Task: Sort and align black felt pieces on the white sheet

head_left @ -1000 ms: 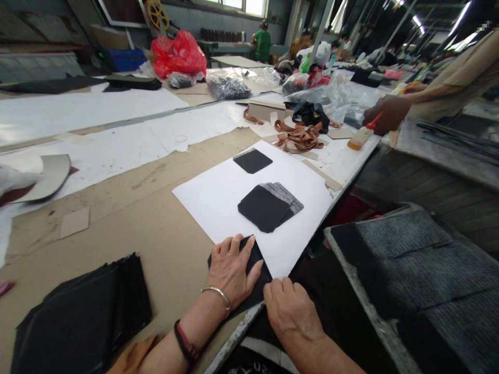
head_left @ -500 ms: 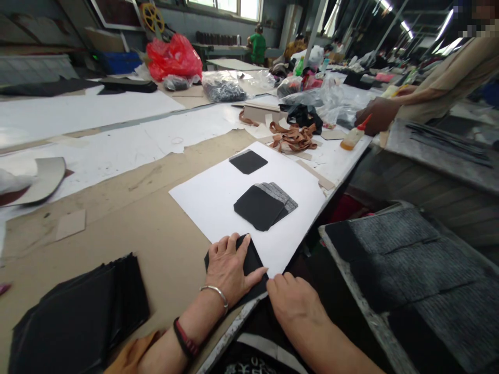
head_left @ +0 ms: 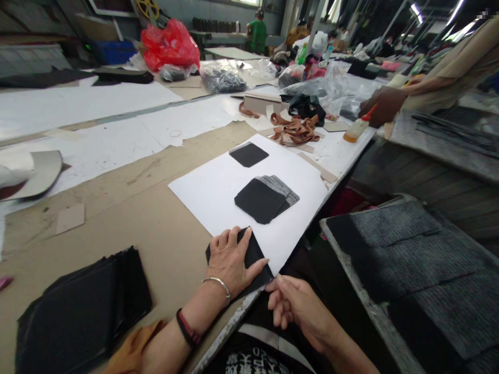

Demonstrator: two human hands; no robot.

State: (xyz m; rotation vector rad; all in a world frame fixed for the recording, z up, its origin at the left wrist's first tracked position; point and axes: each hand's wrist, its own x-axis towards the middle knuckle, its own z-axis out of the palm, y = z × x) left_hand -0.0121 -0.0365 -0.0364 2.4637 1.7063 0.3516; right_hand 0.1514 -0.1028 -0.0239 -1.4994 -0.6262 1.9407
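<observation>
My left hand (head_left: 230,262) lies spread on a black piece (head_left: 255,254) at the table's near edge, pressing it flat with the fingers apart. At that piece's right corner, my right hand (head_left: 290,301) pinches with thumb and forefinger, its other fingers loosely curled; the corner is mostly hidden by the fingertips. Beyond my hands, a fanned stack of black pieces with grey textured edges (head_left: 259,200) rests on a white sheet (head_left: 206,184). Farther back on the sheet lies another black piece (head_left: 249,155). A pile of larger black sheets (head_left: 74,317) sits at the lower left.
Grey-and-black panels (head_left: 413,259) lie on a board at the right. Brown straps (head_left: 298,129) and a glue bottle (head_left: 355,129) are toward the back. A person's arm (head_left: 444,78) reaches in at the upper right. A red bag (head_left: 169,45) stands at the back left.
My right hand has turned from a closed, knuckles-up pose to a pinch with its curled fingers showing. My left hand stays on the black piece. The view has tilted slightly downward.
</observation>
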